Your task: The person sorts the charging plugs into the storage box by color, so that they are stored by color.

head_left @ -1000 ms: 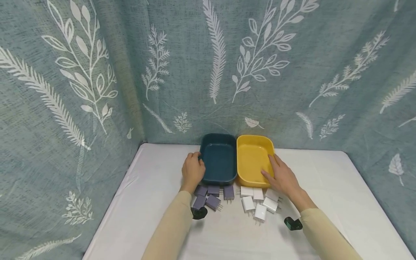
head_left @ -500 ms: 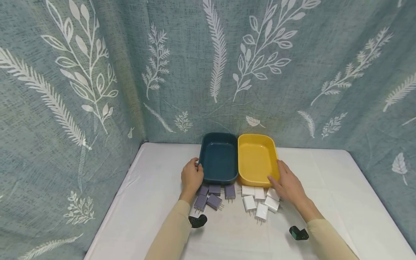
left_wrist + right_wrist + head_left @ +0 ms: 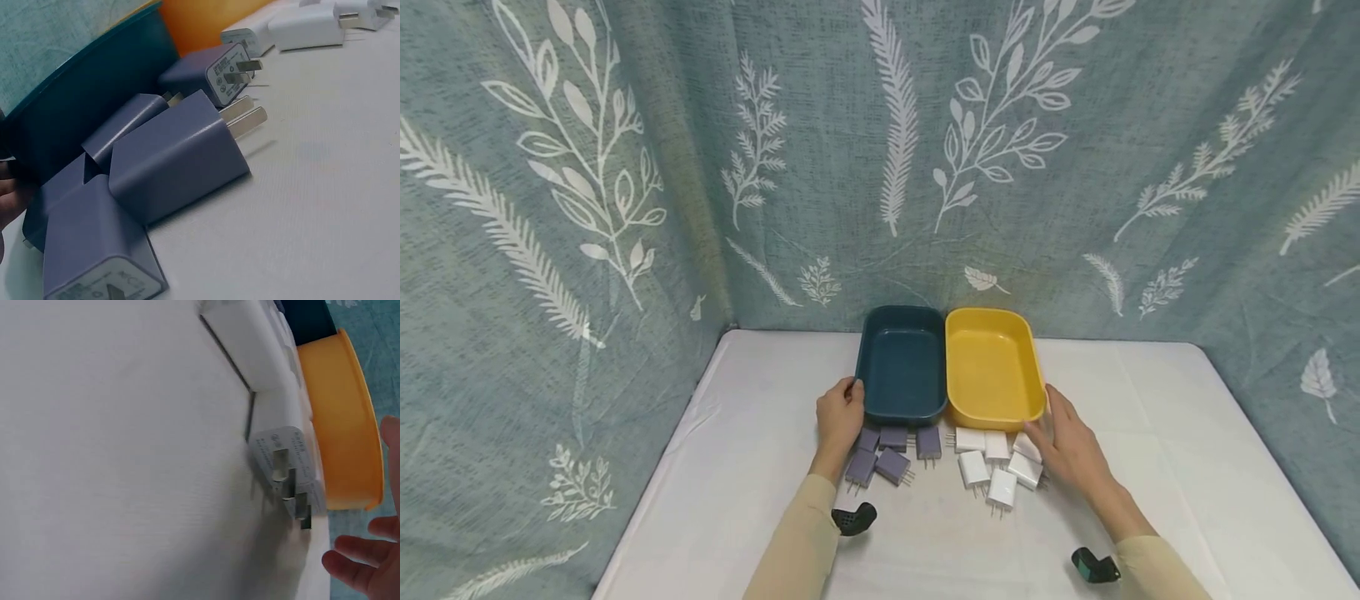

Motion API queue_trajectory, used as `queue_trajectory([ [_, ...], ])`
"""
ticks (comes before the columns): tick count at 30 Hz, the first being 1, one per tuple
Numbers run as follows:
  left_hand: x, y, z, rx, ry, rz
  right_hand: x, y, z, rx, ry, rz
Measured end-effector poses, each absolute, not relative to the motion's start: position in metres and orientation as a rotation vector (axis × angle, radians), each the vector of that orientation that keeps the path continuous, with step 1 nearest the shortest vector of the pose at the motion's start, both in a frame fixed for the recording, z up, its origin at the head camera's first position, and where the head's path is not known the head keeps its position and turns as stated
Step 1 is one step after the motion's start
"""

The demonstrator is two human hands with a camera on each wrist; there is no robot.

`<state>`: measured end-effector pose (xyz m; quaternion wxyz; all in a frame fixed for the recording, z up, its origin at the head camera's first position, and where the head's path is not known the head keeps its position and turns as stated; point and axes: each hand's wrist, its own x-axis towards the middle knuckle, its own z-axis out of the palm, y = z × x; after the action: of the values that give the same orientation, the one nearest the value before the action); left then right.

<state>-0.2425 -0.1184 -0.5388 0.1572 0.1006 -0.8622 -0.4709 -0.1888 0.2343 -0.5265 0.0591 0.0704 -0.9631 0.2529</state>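
In the head view, my left hand [image 3: 838, 417] is at the left wall of a dark blue tray [image 3: 901, 418], its fingertips at the outer side near the front. Part of those fingers [image 3: 9, 197] shows beside the tray in the left wrist view. My right hand [image 3: 1075, 446] stands beside the front right corner of a yellow tray [image 3: 996, 423], fingers spread and extended, holding nothing. Several purple charger plugs [image 3: 892, 467] lie before the blue tray. Several white charger plugs [image 3: 974, 470] lie before the yellow one, some touching each other. Both trays' insides are bare.
The two trays stand side by side at the back of a white-covered table [image 3: 775, 383], close to a patterned blue-green curtain [image 3: 835, 167]. A black wrist device [image 3: 854, 519] juts from the left sleeve, another device [image 3: 1094, 566] from the right.
My right hand has come off the yellow tray's rim, moving right and toward me. My left hand has slid a little toward me along the blue tray's side. The plugs stay put.
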Motion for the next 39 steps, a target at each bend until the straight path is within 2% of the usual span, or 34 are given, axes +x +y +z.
queue_trajectory([
  [14,-0.229,-0.129,-0.545,0.222,-2.356,-1.643,-0.172,0.232,-0.539,0.09,-2.936,0.896],
  [26,-0.225,-0.134,-0.552,0.081,-2.333,-1.703,-0.163,0.229,-0.548,0.171,-2.784,0.941],
  [33,-0.208,-0.126,-0.514,0.01,-2.334,-1.749,-0.161,0.234,-0.549,0.037,-2.776,1.135],
  [39,-0.205,-0.129,-0.516,-0.011,-2.376,-1.814,-0.162,0.242,-0.555,-0.061,-2.753,1.266],
])
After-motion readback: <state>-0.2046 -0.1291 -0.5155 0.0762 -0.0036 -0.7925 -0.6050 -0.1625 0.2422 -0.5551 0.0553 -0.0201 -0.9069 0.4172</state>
